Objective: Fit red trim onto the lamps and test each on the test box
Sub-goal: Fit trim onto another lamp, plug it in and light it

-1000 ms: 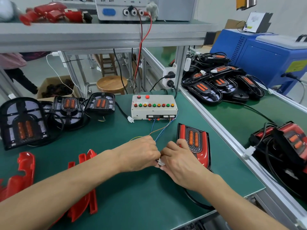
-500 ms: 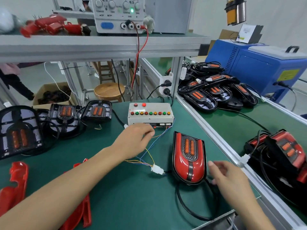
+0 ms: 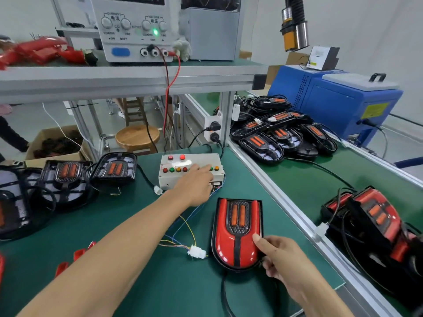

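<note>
On the green mat (image 3: 119, 266), lamp (image 3: 237, 232) with red trim fitted lies flat, just in front of the test box (image 3: 168, 178). Left hand (image 3: 194, 184) is over the box's button row, fingers extended onto the buttons, gripping nothing. Right hand (image 3: 281, 257) holds the lamp's near right edge, thumb on the red trim. White connector (image 3: 196, 251) lies just left of the lamp, wires running to the box. 2 untrimmed lamps (image 3: 91, 171) sit far left.

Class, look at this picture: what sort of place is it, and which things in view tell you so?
Most likely a factory assembly and test bench. A bench power supply stands on the shelf, a button-covered test box sits on the green mat, and many identical lamps are piled on the neighbouring table.
</note>
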### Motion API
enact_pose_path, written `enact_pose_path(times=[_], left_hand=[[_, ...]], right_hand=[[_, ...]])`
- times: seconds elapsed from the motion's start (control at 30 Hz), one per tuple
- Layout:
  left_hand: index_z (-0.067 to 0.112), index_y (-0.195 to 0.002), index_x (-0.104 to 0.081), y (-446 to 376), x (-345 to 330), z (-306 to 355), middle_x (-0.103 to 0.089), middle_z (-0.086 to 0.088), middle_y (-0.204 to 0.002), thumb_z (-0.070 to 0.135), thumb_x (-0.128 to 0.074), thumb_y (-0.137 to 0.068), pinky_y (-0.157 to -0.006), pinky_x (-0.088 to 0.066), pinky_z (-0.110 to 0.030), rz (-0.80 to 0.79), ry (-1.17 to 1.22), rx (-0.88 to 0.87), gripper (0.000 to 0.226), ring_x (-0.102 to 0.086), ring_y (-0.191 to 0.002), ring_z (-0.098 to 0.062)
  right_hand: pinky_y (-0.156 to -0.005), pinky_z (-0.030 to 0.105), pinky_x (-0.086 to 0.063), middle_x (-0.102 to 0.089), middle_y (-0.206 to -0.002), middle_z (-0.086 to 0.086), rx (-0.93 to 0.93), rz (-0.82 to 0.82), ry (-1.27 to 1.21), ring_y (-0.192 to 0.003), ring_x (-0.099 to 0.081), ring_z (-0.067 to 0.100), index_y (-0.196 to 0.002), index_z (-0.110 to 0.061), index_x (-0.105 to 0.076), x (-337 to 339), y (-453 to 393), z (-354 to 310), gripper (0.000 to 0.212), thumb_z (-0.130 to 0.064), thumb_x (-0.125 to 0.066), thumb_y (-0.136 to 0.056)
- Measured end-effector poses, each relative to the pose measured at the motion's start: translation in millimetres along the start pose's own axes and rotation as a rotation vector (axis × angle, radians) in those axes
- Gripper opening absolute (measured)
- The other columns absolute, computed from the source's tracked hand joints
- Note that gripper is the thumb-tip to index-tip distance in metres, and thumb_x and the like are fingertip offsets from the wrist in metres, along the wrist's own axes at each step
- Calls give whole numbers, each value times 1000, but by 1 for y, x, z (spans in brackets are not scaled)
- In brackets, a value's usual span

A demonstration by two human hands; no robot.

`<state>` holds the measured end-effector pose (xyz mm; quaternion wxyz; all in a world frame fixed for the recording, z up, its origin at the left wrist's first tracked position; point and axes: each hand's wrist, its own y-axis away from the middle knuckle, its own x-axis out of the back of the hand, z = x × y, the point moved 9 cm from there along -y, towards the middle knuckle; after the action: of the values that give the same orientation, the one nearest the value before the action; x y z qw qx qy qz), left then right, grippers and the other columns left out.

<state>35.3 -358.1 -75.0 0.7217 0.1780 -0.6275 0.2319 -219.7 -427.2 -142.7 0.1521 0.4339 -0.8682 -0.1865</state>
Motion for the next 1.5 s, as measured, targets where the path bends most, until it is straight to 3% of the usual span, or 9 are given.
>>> enact_pose_path(times=[0.23,0.5,0.9,1.03,1.13,1.23,1.4,1.5], left_hand=[[14,-136,-58,2,3,1,-29,3,-165,13,-45,-103,-107,-45,-43,-2,-64,-28,35,-34,-137,-28],[14,-133,-59,1,4,8,-34,2,-162,9,-55,-97,-99,-50,-42,-11,-119,-8,37,-37,-132,-25],[16,-135,-58,-1,2,4,-25,5,-167,-5,-46,-89,-95,-51,-43,-64,-80,-17,51,-33,-135,-25],[24,-137,-58,5,13,-7,-51,-7,-148,2,-40,-99,-99,-50,-43,-39,187,51,47,-55,-120,-27],[27,-126,-66,29,35,-27,-66,5,-124,13,-42,-105,-88,-47,-28,116,459,106,34,-59,-100,-11],[27,-117,-70,61,42,-40,-64,12,-108,19,-51,-104,-91,-46,-27,113,429,75,25,-58,-95,-4],[22,-117,-71,85,44,-50,-64,7,-133,15,-53,-103,-107,-46,-37,123,306,47,24,-59,-119,-16],[23,-120,-70,79,39,-40,-50,10,-153,16,-49,-104,-118,-35,-34,91,255,4,27,-45,-141,-14]], right_hand=[[-57,27,-46,-52,-68,8,87,-57,-95,-54,-51,14,-105,-7,-76,-4,4,0,30,-28,-54,-106],[-58,25,-46,-51,-75,12,126,-97,-96,-58,-50,15,-101,-9,-77,-4,6,-1,30,-28,-54,-106],[-57,29,-40,-51,-70,13,147,-71,-92,-55,-46,17,-98,-12,-80,3,3,5,30,-28,-55,-105],[-55,30,-39,-50,-70,14,182,-72,-89,-54,-45,18,-99,-15,-81,4,6,5,30,-30,-56,-105],[-49,27,-39,-44,-67,12,215,-57,-167,-52,-43,16,-100,-11,-80,14,10,6,29,-29,-58,-102],[-44,24,-38,-41,-60,6,224,-33,-270,-50,-42,14,-99,-7,-79,25,16,8,30,-31,-62,-94],[-45,23,-38,-40,-56,-2,266,-25,-226,-50,-42,13,-101,-14,-80,24,23,2,30,-35,-61,-93],[-44,23,-38,-38,-55,-2,312,-33,-250,-48,-41,13,-98,-11,-79,17,30,-3,30,-34,-62,-89]])
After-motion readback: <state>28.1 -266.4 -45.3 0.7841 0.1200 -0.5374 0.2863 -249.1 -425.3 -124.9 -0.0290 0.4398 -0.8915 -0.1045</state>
